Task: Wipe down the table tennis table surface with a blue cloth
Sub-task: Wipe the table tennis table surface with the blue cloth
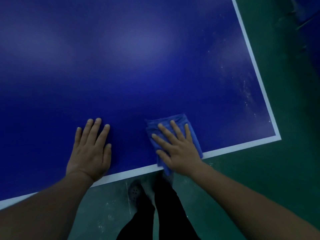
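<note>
Setting: Dim light fell over a green painted floor (259,179) scuffed with pale marks, seen from a head-worn camera looking down.
Table: a dark blue table tennis table surface (138,66) filled most of the view, its sheen showing soft glare patches toward the far side.
Surroundings: dark trouser legs (166,205) and a dark perforated clog (135,192) stood on the floor just below the near edge, between the two forearms; a dim blue object (308,11) sat at the top right, too murky to identify.
Edges: a white border line (225,149) ran along the near edge and met a second white line up the right side at the table's corner (278,136), beyond which lay open floor.
Open room: broad bare tabletop stretched away ahead and to the left of both hands.
Marks: pale specks and smears (245,94) dotted the blue surface near the right-hand border.
Cloth: a folded blue microfibre cloth (174,121) lay flat on the table near the corner, its lower end overhanging the near white line.
Right hand: the right hand (178,149) pressed flat on the cloth, fingers straight and spread apart.
Left hand: the left hand (90,149) rested palm-down on bare tabletop, well apart from the cloth, fingers straight and close together, wrist over the near border.
</note>
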`<control>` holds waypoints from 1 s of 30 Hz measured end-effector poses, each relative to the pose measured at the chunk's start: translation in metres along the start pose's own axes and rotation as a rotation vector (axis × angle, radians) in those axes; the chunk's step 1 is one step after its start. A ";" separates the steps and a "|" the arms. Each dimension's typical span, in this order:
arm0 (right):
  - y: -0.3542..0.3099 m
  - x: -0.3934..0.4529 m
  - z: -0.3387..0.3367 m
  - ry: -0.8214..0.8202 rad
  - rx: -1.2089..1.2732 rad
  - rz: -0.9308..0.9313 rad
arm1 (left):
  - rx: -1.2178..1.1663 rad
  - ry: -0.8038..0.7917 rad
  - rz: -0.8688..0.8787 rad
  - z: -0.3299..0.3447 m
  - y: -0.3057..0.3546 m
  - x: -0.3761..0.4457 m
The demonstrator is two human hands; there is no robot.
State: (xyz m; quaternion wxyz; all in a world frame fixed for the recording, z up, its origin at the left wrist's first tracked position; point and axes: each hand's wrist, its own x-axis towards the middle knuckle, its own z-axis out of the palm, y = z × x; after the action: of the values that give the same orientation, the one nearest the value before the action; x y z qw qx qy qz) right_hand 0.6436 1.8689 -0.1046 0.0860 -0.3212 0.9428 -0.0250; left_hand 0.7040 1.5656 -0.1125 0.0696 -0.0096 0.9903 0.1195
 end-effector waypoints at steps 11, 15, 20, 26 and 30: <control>0.115 0.023 -0.025 0.021 0.166 0.883 | 0.039 0.019 -0.021 0.002 0.003 0.001; 0.062 0.016 -0.017 -0.034 0.069 0.358 | 0.060 0.054 -0.168 0.007 0.022 0.006; 0.098 0.013 -0.020 -0.065 0.081 0.068 | -0.100 0.149 -0.223 0.017 0.164 0.025; 0.274 -0.017 -0.032 -0.047 0.031 0.515 | -0.062 0.084 -0.126 0.057 0.286 0.051; 0.315 -0.041 -0.033 -0.015 0.105 0.753 | 0.021 0.070 -0.139 0.063 0.288 0.053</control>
State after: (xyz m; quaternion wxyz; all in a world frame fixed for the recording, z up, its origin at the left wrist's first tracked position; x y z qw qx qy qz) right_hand 0.4799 2.1432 -0.0983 0.1124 0.0523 0.9916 -0.0378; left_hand 0.6502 1.8598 -0.1127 0.0432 -0.0815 0.9903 0.1036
